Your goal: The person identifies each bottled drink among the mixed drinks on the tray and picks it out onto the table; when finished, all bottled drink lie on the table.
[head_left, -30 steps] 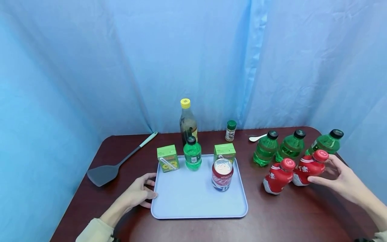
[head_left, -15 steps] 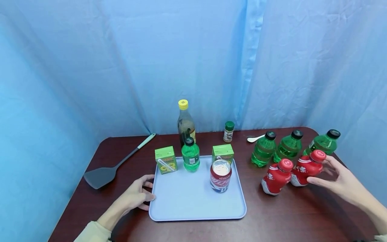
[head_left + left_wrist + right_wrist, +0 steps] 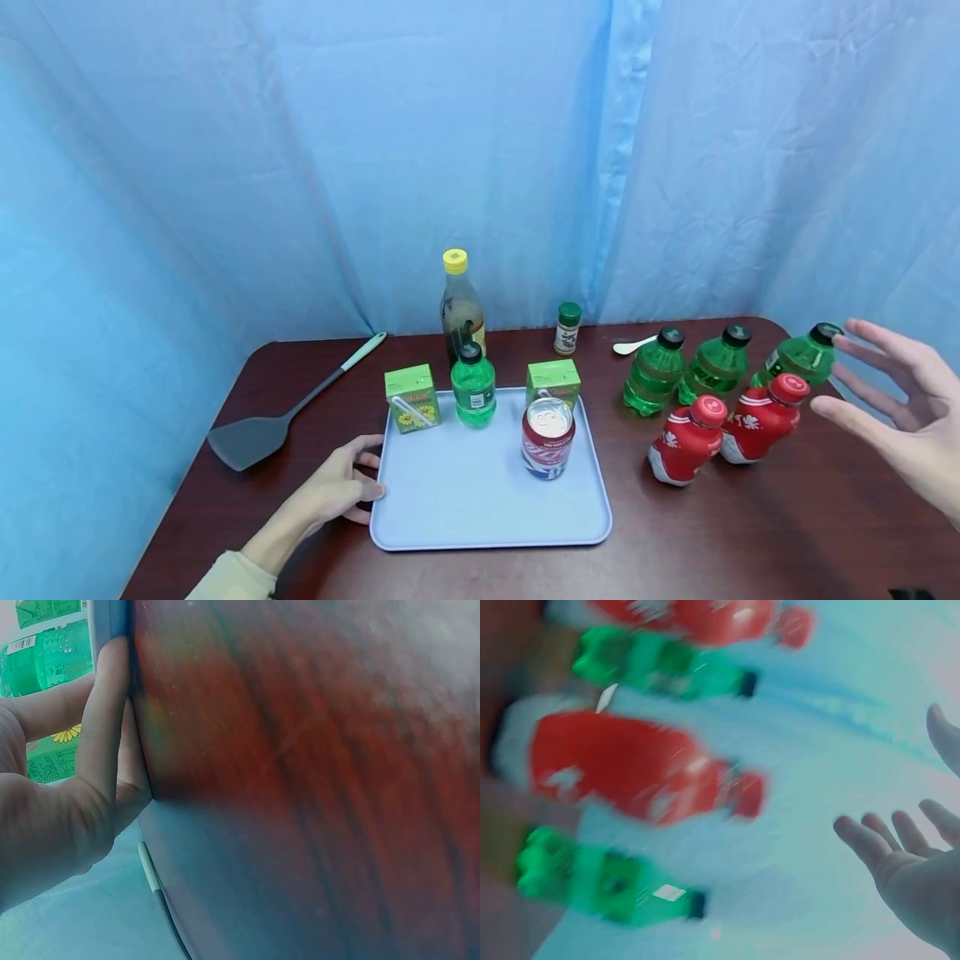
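Observation:
My left hand (image 3: pixel 341 483) touches the left rim of a pale blue tray (image 3: pixel 450 508) with its fingertips, also visible in the left wrist view. My right hand (image 3: pixel 907 408) is in the air at the far right, fingers spread, holding nothing. To its left stand two red bottles, a nearer one (image 3: pixel 686 442) and a farther one (image 3: pixel 765 421), both apart from the hand. Behind them are three green soda bottles, the rightmost (image 3: pixel 802 360) closest to my fingers. On the tray stand a drink can (image 3: pixel 547 442), a small green soda bottle (image 3: pixel 474 392) and two green drink cartons, left (image 3: pixel 412 400) and right (image 3: pixel 553 383).
Behind the tray stand a yellow-capped dark bottle (image 3: pixel 461 312) and a green-capped shaker (image 3: pixel 568 329). A white spoon (image 3: pixel 632 345) lies at the back right. On the left lies a spatula (image 3: pixel 255 437). Blue curtains (image 3: pixel 450 167) surround the dark wooden table (image 3: pixel 675 542).
My right hand has let go of the farther red bottle and moved up and right, its fingers spreading. That bottle stays standing in place. My left hand keeps touching the tray rim.

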The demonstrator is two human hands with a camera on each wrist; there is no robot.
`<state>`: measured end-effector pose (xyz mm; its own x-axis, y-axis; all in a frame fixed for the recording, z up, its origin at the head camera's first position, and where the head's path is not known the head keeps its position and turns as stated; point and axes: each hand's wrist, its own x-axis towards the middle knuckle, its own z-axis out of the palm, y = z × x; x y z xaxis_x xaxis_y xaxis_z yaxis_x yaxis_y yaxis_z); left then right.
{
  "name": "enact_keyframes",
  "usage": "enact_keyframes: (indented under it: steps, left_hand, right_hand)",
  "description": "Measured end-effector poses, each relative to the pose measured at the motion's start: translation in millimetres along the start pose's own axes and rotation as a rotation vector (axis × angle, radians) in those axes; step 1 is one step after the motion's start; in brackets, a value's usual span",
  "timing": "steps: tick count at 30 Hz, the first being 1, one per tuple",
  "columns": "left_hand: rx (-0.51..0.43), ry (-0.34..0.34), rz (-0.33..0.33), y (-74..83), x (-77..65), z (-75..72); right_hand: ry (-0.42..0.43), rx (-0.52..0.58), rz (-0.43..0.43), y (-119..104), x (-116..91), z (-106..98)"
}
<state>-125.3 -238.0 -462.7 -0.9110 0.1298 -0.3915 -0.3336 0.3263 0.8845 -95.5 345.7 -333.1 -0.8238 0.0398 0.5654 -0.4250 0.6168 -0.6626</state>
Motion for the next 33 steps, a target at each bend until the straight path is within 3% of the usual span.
enact_keyframes:
  steps: [3, 6, 10, 15, 20, 24, 33]
  left_hand:
    - [-0.005, 0.000, -0.003, 0.1, -0.2, 0.9]
    - [-0.001, 0.003, -0.005, -0.2, 0.0, 1.5]
    - [0.007, 0.013, -0.010, -1.5, 0.2, 1.1]
    - [0.006, 0.012, -0.017, -3.1, 0.0, -0.9]
    - [0.005, 0.006, -0.005, -2.9, 0.7, -1.3]
    - [0.002, 0.011, -0.001, -2.1, 0.4, -0.7]
    - [-0.002, -0.001, -0.009, 0.3, 0.2, 1.2]
  right_hand:
    - [0.022, 0.027, -0.055, -29, 4, 4]
    - [-0.005, 0.268, -0.167, -51, 8, 13]
    - [-0.112, 0.533, -0.282, -77, 12, 34]
    - [-0.212, 0.477, -0.321, -106, 15, 67]
    - [-0.308, 0.445, -0.320, -112, 17, 103]
    - [-0.360, 0.392, -0.259, -116, 21, 128]
    - [-0.456, 0.433, -0.111, -122, 28, 182]
